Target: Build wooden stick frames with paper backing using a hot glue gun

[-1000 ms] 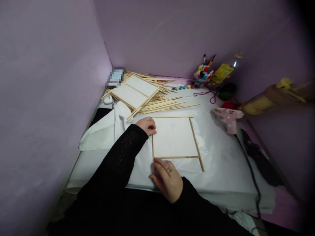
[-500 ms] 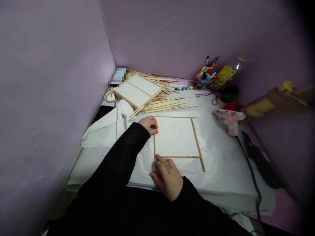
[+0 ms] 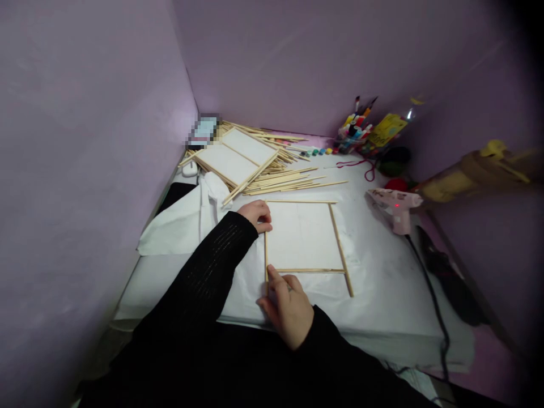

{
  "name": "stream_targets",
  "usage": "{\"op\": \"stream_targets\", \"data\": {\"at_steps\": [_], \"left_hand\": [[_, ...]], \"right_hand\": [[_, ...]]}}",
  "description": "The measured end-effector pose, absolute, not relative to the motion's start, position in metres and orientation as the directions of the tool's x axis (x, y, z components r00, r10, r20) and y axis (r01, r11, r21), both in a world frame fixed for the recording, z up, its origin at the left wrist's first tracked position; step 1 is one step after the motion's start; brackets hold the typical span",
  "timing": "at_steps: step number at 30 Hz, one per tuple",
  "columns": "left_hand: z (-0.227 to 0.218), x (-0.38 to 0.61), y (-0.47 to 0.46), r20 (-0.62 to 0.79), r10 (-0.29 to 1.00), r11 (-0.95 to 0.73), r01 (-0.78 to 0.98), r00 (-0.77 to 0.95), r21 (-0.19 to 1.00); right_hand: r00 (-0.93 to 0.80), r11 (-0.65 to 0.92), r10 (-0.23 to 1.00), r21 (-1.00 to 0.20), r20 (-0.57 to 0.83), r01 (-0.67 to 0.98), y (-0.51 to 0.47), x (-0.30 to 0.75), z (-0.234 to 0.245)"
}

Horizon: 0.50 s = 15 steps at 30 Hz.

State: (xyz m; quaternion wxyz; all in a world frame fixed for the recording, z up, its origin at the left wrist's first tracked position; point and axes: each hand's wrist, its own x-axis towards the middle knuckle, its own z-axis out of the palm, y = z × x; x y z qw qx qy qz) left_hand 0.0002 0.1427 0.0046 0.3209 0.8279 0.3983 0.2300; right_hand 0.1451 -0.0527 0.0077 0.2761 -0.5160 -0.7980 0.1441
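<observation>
A rectangle of thin wooden sticks lies on white paper in front of me, its lower crosspiece [image 3: 312,270] set above the end of the right-hand stick [image 3: 340,249]. My left hand [image 3: 256,215] is closed around the upper part of the left-hand stick [image 3: 266,247], near the top corner; its fingertips partly hide that joint. Lower down, my right hand [image 3: 292,309] has its index fingertip at the corner where the crosspiece meets this same stick. The right thumb sits on the stick's other side, close to its lower end.
Behind lie a finished-looking stick panel [image 3: 238,161] and a pile of loose sticks [image 3: 289,180]. A pink glue gun [image 3: 397,207] with a lit red light and black cord stands right. Pens [image 3: 355,133], paint pots [image 3: 317,152], a phone [image 3: 204,131] and crumpled white cloth [image 3: 178,221] surround the work.
The right index finger has straightened a little along the stick. Both hands stay at the same places on the frame; the whole view shifts very slightly.
</observation>
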Motion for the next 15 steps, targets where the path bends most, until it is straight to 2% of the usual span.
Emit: {"op": "stream_targets", "data": {"at_steps": [9, 15], "left_hand": [[0.004, -0.0006, 0.1437, 0.13, 0.801, -0.484, 0.504, 0.585, 0.716], [0.0037, -0.0013, 0.1448, 0.13, 0.791, -0.49, 0.492, 0.598, 0.719]], "right_hand": [[-0.309, 0.383, 0.924, -0.53, 0.227, 0.756, -0.0522, 0.1422, 0.0062], [-0.307, 0.391, 0.92, -0.569, 0.242, 0.724, -0.0584, 0.1477, 0.0084]]}}
